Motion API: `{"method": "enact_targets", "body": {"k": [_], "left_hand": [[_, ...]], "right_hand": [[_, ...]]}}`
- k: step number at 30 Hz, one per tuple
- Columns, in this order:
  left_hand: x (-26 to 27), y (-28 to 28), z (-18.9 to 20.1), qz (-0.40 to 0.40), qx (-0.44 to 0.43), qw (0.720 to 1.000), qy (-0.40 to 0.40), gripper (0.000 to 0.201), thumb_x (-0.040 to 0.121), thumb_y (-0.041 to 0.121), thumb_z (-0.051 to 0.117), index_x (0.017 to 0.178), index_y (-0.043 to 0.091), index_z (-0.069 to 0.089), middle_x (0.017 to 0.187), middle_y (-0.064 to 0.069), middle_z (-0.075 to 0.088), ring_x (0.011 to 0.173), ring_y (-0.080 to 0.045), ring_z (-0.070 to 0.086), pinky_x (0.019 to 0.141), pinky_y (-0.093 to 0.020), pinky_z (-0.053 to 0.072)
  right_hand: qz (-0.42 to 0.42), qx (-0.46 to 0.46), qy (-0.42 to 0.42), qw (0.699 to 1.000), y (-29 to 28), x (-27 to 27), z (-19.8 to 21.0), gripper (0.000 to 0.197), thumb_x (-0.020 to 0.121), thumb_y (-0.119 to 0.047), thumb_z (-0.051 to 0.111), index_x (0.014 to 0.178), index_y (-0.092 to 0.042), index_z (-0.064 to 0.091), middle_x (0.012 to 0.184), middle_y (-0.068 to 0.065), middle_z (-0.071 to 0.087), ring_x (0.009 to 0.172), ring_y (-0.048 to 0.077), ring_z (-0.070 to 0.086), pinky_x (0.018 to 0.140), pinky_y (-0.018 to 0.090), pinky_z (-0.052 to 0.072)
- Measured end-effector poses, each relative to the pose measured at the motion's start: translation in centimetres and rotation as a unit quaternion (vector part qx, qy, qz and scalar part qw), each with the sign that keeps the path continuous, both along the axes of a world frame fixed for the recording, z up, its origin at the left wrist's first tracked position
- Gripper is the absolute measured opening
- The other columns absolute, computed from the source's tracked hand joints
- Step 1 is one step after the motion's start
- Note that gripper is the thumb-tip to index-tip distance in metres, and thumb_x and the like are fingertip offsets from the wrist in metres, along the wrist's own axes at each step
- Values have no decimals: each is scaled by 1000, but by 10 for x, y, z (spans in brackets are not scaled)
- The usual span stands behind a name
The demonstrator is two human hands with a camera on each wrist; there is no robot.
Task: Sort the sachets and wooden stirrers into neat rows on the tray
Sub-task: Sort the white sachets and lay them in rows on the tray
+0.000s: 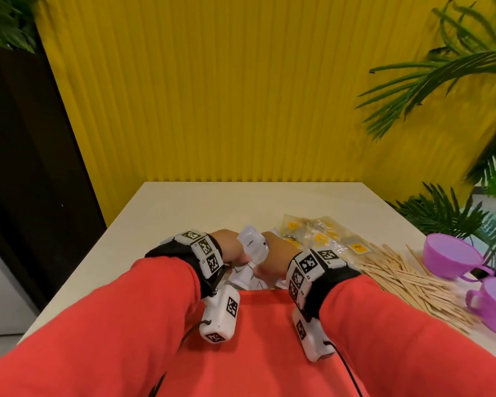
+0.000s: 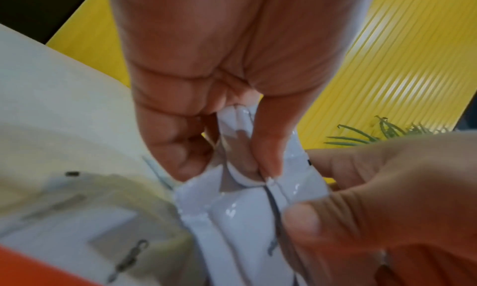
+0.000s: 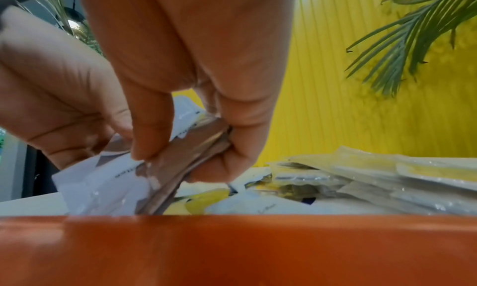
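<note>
Both hands hold a small bunch of white coffee sachets (image 1: 251, 244) upright between them, just beyond the far edge of the orange tray (image 1: 265, 333). My left hand (image 1: 232, 247) pinches the bunch (image 2: 242, 204) between thumb and fingers. My right hand (image 1: 271, 255) grips the same bunch (image 3: 144, 174) from the other side, fingers curled round it. More white sachets (image 1: 245, 277) lie flat under the hands. Clear tea sachets with yellow labels (image 1: 321, 237) are piled to the right. A heap of wooden stirrers (image 1: 410, 285) lies further right.
Two purple cups (image 1: 453, 256) stand at the table's right edge beside the stirrers. Green plant fronds (image 1: 441, 213) hang over the right side. A yellow ribbed wall (image 1: 212, 96) rises behind the cream table (image 1: 184, 213).
</note>
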State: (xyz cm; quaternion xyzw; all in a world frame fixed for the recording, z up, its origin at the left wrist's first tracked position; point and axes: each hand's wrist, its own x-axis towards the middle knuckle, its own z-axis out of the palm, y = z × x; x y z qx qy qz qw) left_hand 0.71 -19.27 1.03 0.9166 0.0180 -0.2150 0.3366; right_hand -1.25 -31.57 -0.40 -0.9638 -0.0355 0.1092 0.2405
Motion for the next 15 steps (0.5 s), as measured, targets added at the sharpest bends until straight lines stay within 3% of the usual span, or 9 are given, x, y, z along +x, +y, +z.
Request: {"method": "enact_targets", "body": {"k": [2,3,6,8,11,15], "left_hand": [[0,-2,4,38,-72,997,4,14,88,4,58,101,6,53,106,-16,59,101,-30,61,90,-37,50],[-3,-2,9,52,-108,993,11,11,88,0,56,97,6,54,104,-16,58,103,-30,60,87,-37,50],[-10,-1,21,43,-201,979,8,24,89,-9,47,79,12,51,81,-8,53,74,-18,54,62,-26,47],[-19,1,31,18,-226,974,0,30,90,-12,42,78,14,50,76,-5,50,66,-13,49,56,-23,43],[-32,2,42,6,-267,964,-15,34,87,-15,36,83,15,51,75,-3,51,64,-12,47,51,-19,42],[-53,4,53,3,-345,939,-17,29,90,-12,37,98,13,49,82,-6,51,67,-16,45,58,-26,37]], "right_hand": [[33,-3,-20,999,0,-2,9,41,81,-14,60,120,-6,47,106,9,56,97,25,59,67,24,42],[39,6,-32,999,-1,-4,15,32,83,-12,57,113,-5,51,103,10,57,91,22,56,67,24,40],[11,108,-55,993,-7,-10,25,19,80,-9,61,99,-9,56,92,7,58,82,20,53,64,24,42],[-7,179,-68,981,-10,-16,33,21,78,-6,65,98,-8,60,87,5,59,78,19,53,56,21,39],[-16,236,-82,968,-12,-24,43,19,78,-2,65,95,-10,61,76,3,58,66,15,52,49,17,37],[-31,288,-91,953,-15,-42,52,21,78,4,61,83,-17,60,65,-3,56,52,6,50,42,14,38]]}}
